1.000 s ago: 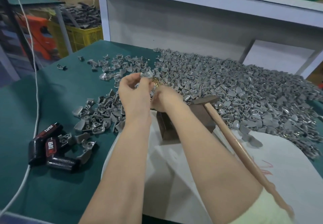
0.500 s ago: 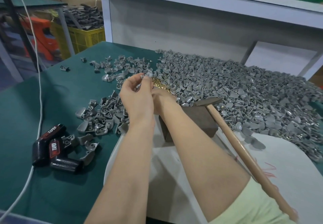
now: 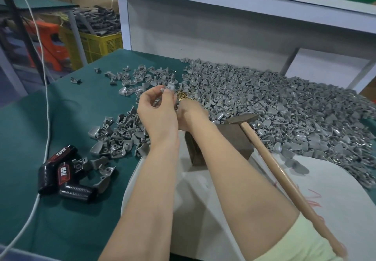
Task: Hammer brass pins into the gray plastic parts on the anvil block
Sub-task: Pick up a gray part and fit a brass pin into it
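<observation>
Tabletop [image 3: 81, 108]: left hand [image 3: 158, 114] still on part [image 3: 169, 87]

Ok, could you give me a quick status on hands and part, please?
Left hand pinching small gray plastic part. Right hand at brass pin pile, fingers hidden. Wooden-handled hammer lying on dark anvil block.

"TAPER", white letters, readable twice on black tools [image 3: 53, 171] at 8 o'clock; one on red label.

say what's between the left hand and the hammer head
Head view: the right hand sits between the left hand, pinching a gray part, and the hammer head on the anvil block.
</observation>
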Motion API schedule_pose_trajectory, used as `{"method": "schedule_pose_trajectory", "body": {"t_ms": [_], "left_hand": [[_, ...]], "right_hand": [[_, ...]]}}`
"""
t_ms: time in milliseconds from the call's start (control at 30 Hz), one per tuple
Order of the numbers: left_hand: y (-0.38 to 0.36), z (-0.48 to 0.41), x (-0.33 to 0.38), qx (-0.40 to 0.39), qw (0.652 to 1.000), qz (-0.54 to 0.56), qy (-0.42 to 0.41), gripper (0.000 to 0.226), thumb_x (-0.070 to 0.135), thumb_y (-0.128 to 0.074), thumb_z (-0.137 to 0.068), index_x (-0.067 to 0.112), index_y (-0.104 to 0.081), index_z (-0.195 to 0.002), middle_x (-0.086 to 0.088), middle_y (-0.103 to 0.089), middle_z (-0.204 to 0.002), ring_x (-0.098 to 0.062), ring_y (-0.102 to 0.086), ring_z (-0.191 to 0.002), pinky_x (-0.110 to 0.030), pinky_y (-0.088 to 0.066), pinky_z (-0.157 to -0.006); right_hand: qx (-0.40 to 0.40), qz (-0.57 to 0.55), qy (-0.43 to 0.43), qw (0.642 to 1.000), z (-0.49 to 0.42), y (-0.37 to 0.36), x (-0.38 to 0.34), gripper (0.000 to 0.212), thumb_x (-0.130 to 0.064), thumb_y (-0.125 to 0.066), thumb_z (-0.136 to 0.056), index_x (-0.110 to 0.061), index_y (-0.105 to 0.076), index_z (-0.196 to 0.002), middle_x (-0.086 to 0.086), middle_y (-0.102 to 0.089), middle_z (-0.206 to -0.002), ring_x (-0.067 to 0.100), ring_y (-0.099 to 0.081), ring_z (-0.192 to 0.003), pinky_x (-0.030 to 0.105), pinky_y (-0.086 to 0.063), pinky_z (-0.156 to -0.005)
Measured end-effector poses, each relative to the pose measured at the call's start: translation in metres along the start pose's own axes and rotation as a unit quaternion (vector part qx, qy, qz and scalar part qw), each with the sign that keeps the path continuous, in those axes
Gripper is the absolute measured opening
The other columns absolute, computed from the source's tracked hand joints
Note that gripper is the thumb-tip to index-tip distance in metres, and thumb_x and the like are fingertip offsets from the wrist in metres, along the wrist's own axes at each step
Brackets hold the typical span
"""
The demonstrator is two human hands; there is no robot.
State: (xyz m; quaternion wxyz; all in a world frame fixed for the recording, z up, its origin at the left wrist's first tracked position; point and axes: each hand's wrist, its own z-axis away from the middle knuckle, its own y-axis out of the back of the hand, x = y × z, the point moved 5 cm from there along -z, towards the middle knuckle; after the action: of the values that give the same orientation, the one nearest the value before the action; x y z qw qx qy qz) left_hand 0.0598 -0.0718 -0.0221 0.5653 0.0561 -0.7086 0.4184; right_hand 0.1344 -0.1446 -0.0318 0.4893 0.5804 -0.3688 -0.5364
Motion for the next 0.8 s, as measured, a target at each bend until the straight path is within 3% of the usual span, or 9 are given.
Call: {"method": "schedule_pose_trajectory", "body": {"t_ms": [100, 167, 300, 433, 500, 533, 633, 700, 800], "left_hand": [[-0.01, 0.005, -0.001, -0.085, 0.99, -0.111, -0.021, 0.015, 0.008, -0.064, -0.088, 0.021, -0.06, -0.081, -0.003, -0.065, -0.092, -0.015, -0.061, -0.088, -0.031, -0.051, -0.085], [-0.023, 0.014, -0.003, -0.178, 0.962, -0.204, -0.043, 0.016, 0.013, -0.065, -0.087, 0.026, -0.06, -0.079, 0.002, -0.066, -0.089, -0.015, -0.061, -0.088, -0.032, -0.049, -0.086], [-0.045, 0.04, -0.017, -0.334, 0.881, -0.33, -0.061, 0.008, 0.012, -0.067, -0.086, 0.019, -0.066, -0.082, 0.003, -0.07, -0.087, -0.012, -0.066, -0.087, -0.03, -0.051, -0.086], [-0.052, 0.057, -0.029, -0.358, 0.779, -0.501, -0.116, 0.007, 0.022, -0.064, -0.088, 0.024, -0.07, -0.092, 0.004, -0.071, -0.098, -0.017, -0.064, -0.099, -0.035, -0.043, -0.098], [-0.051, 0.06, -0.029, -0.345, 0.729, -0.571, -0.151, 0.009, 0.027, -0.061, -0.09, 0.028, -0.069, -0.092, 0.007, -0.069, -0.102, -0.02, -0.058, -0.106, -0.035, -0.032, -0.097], [-0.051, 0.061, -0.028, -0.342, 0.72, -0.583, -0.157, 0.008, 0.029, -0.06, -0.09, 0.03, -0.069, -0.091, 0.008, -0.067, -0.103, -0.02, -0.056, -0.107, -0.036, -0.029, -0.095], [-0.05, 0.06, -0.027, -0.344, 0.711, -0.592, -0.161, 0.007, 0.029, -0.061, -0.088, 0.031, -0.067, -0.091, 0.007, -0.062, -0.104, -0.022, -0.053, -0.109, -0.036, -0.028, -0.091], [-0.051, 0.061, -0.028, -0.347, 0.704, -0.598, -0.164, 0.006, 0.029, -0.061, -0.089, 0.031, -0.067, -0.09, 0.006, -0.061, -0.104, -0.024, -0.052, -0.109, -0.037, -0.029, -0.091], [-0.051, 0.061, -0.031, -0.349, 0.699, -0.6, -0.175, 0.006, 0.028, -0.06, -0.089, 0.03, -0.066, -0.088, 0.005, -0.059, -0.1, -0.024, -0.052, -0.107, -0.037, -0.029, -0.089]], "right_hand": [[0.103, -0.089, -0.003, 0.991, 0.01, 0.035, 0.027, 0.008, -0.01, -0.057, -0.091, -0.008, -0.061, -0.096, 0.008, -0.064, -0.104, 0.022, -0.059, -0.092, 0.03, -0.048, -0.081], [0.139, -0.195, -0.017, 0.971, 0.024, 0.055, 0.056, 0.014, -0.01, -0.06, -0.09, -0.012, -0.064, -0.103, 0.005, -0.066, -0.107, 0.015, -0.057, -0.082, 0.027, -0.046, -0.075], [0.178, -0.426, -0.04, 0.886, 0.073, 0.07, 0.111, 0.009, -0.001, -0.062, -0.086, -0.008, -0.066, -0.09, 0.007, -0.068, -0.082, 0.01, -0.064, -0.07, 0.023, -0.055, -0.073], [0.192, -0.487, -0.035, 0.851, 0.106, 0.054, 0.13, 0.014, 0.001, -0.064, -0.084, -0.012, -0.065, -0.081, 0.013, -0.071, -0.081, 0.016, -0.067, -0.072, 0.026, -0.056, -0.073], [0.202, -0.469, -0.027, 0.859, 0.109, 0.046, 0.131, 0.013, 0.001, -0.065, -0.084, -0.012, -0.065, -0.081, 0.011, -0.071, -0.081, 0.015, -0.067, -0.071, 0.024, -0.056, -0.072], [0.211, -0.442, -0.022, 0.872, 0.109, 0.043, 0.13, 0.014, 0.0, -0.065, -0.084, -0.014, -0.065, -0.08, 0.006, -0.07, -0.079, 0.014, -0.067, -0.072, 0.025, -0.056, -0.072], [0.224, -0.345, 0.005, 0.912, 0.104, 0.037, 0.124, 0.014, -0.004, -0.067, -0.083, -0.017, -0.067, -0.08, -0.004, -0.067, -0.077, 0.014, -0.064, -0.077, 0.028, -0.053, -0.08], [0.219, -0.285, 0.01, 0.933, 0.102, 0.033, 0.121, 0.007, -0.008, -0.067, -0.084, -0.014, -0.071, -0.083, -0.002, -0.066, -0.081, 0.015, -0.062, -0.079, 0.028, -0.05, -0.081], [0.235, -0.229, 0.008, 0.945, 0.102, 0.031, 0.12, 0.004, -0.011, -0.067, -0.083, -0.013, -0.071, -0.084, 0.002, -0.063, -0.088, 0.015, -0.058, -0.077, 0.018, -0.041, -0.074]]}}
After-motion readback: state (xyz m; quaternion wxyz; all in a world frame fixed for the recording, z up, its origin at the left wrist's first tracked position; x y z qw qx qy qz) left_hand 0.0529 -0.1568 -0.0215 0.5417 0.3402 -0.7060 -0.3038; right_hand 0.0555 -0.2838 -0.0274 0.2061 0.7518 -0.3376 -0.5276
